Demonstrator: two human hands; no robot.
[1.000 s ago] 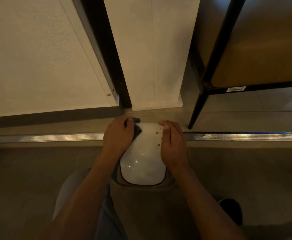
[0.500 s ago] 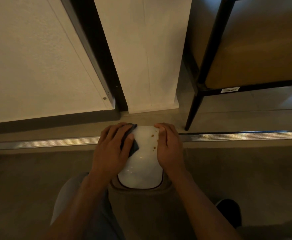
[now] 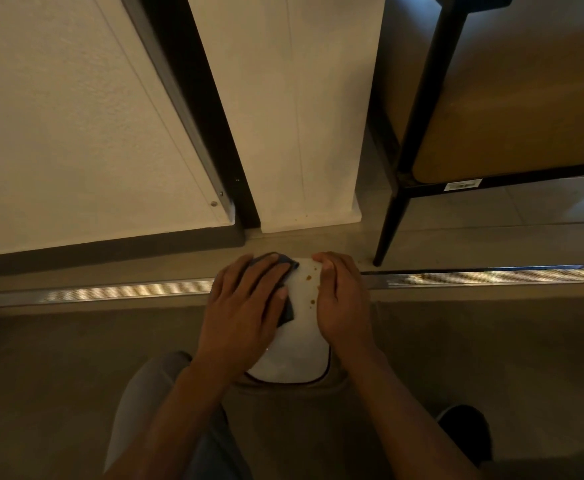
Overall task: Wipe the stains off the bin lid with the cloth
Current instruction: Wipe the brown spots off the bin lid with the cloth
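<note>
A small bin with a glossy white lid (image 3: 294,351) stands on the floor between my knees. Brown stains (image 3: 309,278) dot the far right part of the lid. My left hand (image 3: 245,306) lies flat on a dark blue cloth (image 3: 287,313), pressing it onto the lid's left side; most of the cloth is hidden under the palm. My right hand (image 3: 342,299) grips the lid's right edge, fingers curled over the far corner, just right of the stains.
A metal threshold strip (image 3: 110,292) runs across the floor behind the bin. White wall panels (image 3: 301,116) rise beyond it. A black chair leg (image 3: 390,223) stands to the right. My dark shoe (image 3: 463,434) is at lower right.
My left hand has opened out flatter on the cloth and slid it slightly nearer along the lid's left side. The right hand stays on the lid's edge.
</note>
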